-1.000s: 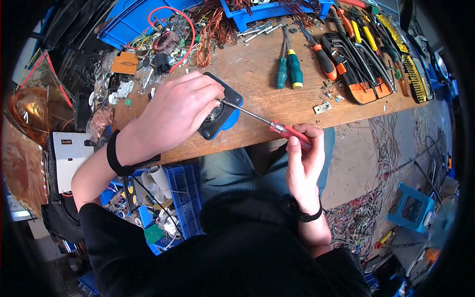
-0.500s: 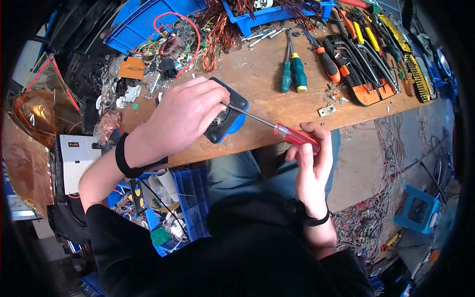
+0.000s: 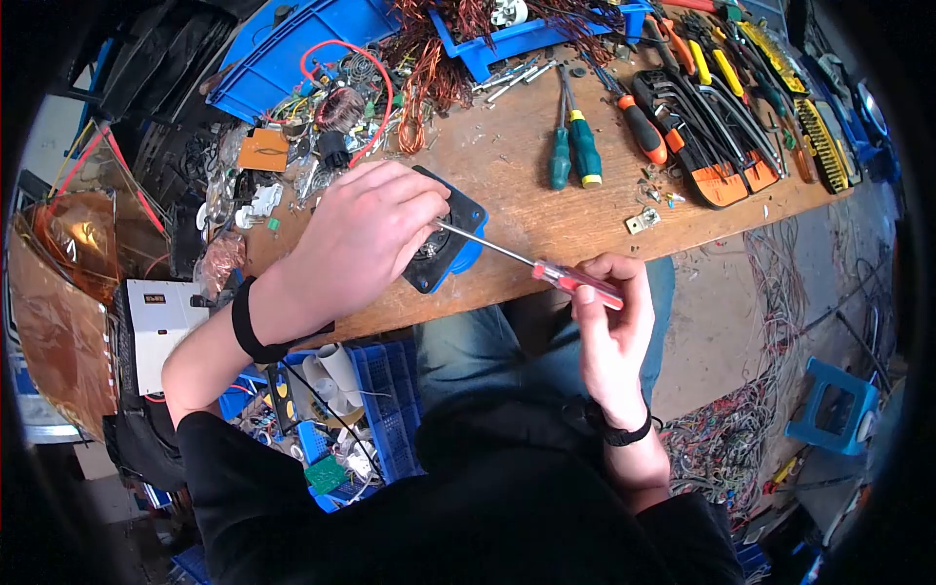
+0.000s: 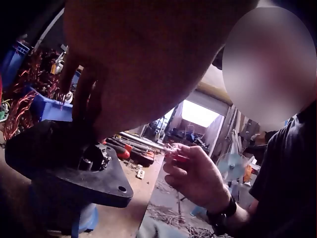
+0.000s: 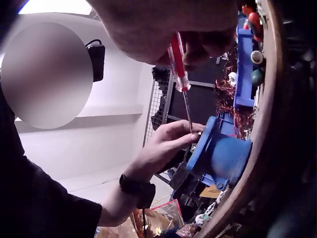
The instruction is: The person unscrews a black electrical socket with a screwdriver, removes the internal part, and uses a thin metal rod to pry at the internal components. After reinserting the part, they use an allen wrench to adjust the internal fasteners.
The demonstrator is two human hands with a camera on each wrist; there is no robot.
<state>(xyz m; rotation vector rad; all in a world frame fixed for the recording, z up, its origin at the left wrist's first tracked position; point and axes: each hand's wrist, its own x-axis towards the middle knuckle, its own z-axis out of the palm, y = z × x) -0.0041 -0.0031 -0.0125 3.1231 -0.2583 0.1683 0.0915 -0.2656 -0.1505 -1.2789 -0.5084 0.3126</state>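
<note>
A screwdriver with a clear red handle (image 3: 577, 283) points left in the head view. My right hand (image 3: 616, 327) holds that handle between thumb and fingers. The shaft (image 5: 187, 111) runs to the fingertips of my left hand (image 3: 369, 222), whose thumb and finger pinch around its tip in the right wrist view. Just under the left hand lies a blue-bodied, socket-like part with a square black flange (image 3: 470, 213) with corner holes. In the left wrist view, metal contacts (image 4: 101, 161) show in the flange's centre, beside the left fingers. Whatever small piece the tip meets is hidden.
Two green screwdrivers (image 3: 586, 146), an orange-and-black one (image 3: 643, 132) and a hex key set (image 3: 717, 185) lie right on the bench. Loose wires and parts (image 3: 341, 109) clutter the left, blue bins (image 3: 492, 44) the back. A small metal piece (image 3: 643, 220) sits near the front edge.
The head view has shifted slightly. My right fingers, looser around the handle half a second ago, now close on it. My left hand stays over the flanged part.
</note>
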